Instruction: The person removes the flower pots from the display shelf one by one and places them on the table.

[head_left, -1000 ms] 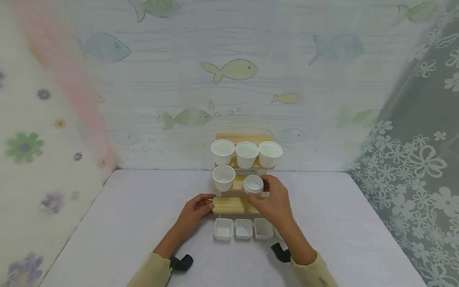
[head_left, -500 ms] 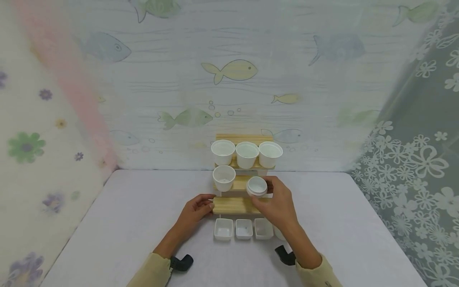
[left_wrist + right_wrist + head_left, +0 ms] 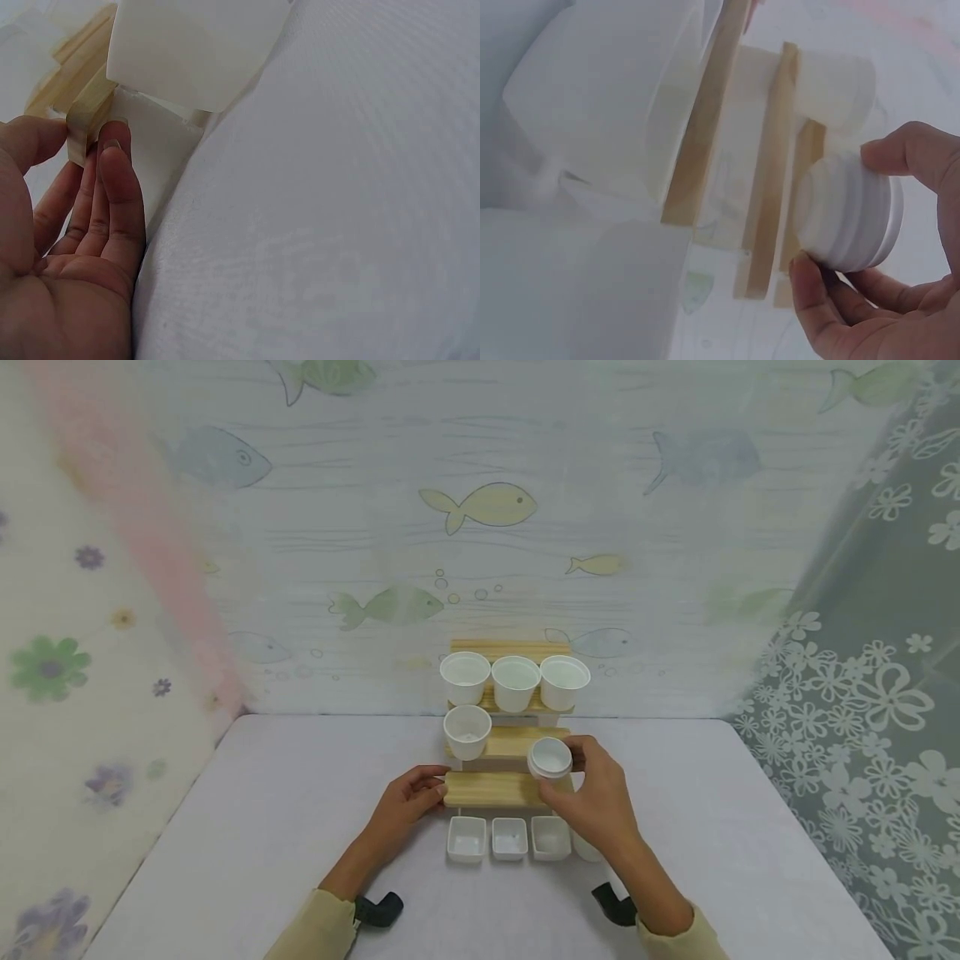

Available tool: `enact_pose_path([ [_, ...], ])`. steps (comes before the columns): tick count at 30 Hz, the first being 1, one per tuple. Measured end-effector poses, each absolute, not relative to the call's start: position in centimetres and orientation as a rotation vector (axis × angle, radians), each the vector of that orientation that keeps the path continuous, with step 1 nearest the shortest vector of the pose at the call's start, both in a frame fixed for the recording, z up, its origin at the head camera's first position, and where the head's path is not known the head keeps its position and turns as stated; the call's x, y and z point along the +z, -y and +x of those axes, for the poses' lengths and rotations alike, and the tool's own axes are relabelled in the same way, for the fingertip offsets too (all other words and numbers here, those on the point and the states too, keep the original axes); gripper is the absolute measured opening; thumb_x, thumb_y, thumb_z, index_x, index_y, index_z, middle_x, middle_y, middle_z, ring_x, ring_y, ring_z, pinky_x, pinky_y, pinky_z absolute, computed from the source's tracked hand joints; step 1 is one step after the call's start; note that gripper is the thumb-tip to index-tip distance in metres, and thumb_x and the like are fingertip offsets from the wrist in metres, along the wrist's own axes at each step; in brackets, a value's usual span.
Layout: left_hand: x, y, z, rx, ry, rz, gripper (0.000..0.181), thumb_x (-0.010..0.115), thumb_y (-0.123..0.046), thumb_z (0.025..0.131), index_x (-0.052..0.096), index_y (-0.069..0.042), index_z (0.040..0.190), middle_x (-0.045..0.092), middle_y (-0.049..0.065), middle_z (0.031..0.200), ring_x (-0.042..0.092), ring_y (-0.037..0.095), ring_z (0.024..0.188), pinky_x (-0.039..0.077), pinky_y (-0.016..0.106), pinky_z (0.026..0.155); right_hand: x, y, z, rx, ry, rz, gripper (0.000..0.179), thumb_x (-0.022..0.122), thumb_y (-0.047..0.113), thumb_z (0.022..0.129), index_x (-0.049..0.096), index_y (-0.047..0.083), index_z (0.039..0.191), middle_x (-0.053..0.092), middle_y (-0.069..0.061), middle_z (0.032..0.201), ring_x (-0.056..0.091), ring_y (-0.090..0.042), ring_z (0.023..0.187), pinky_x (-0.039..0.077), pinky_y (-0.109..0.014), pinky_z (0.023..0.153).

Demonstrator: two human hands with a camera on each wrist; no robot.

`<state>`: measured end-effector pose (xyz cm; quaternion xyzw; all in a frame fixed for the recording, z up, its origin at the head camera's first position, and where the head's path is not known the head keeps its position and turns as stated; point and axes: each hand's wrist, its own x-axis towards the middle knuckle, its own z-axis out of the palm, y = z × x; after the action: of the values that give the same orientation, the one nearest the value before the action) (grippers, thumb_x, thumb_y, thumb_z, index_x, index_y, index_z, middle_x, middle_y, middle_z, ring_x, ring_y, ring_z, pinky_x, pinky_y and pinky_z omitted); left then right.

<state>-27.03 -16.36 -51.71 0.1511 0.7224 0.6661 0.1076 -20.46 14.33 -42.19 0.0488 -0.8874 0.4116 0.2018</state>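
Note:
My right hand (image 3: pixel 596 793) holds a small round white cup (image 3: pixel 550 760), its mouth facing up, over the right part of a tiered wooden display stand. In the right wrist view the cup's ridged side (image 3: pixel 847 214) sits between thumb and fingers. With thumb and fingers my left hand (image 3: pixel 408 797) grips the left end of the stand's lowest board (image 3: pixel 491 789). The left wrist view has the thumb against that board's end (image 3: pixel 79 131) and fingers curled beneath. On the middle board (image 3: pixel 513 743) a white cup (image 3: pixel 468 733) stands at the left.
Three larger white cups (image 3: pixel 515 683) line the upper tier. In front of the stand, square white dishes (image 3: pixel 510 839) form a row on the white-covered table (image 3: pixel 300 793), with another white container (image 3: pixel 587 847) partly hidden by my right arm. A fish-patterned backdrop (image 3: pixel 480 568) hangs behind.
My right hand has carried the small cup to the right and toward me, from over the middle board to near the lowest board's right end. The left hand stays put.

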Motion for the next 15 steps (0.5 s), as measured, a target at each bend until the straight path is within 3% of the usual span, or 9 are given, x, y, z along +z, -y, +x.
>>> enact_pose_path([
  [15,-52.2,14.5,-21.6,2.021,-2.158,0.373,0.04,0.07,-0.022,0.105,0.062,-0.007,0.141,0.07,0.017,0.123,0.071,0.02,0.103,0.062,0.029,0.088,-42.4,-18.3,-16.3,1.137,2.514,0.198,0.061,0.091,0.011,0.077,0.058,0.002,0.128,0.07,-0.009,0.115,0.069,-0.024,0.103,0.058,-0.05,0.091],
])
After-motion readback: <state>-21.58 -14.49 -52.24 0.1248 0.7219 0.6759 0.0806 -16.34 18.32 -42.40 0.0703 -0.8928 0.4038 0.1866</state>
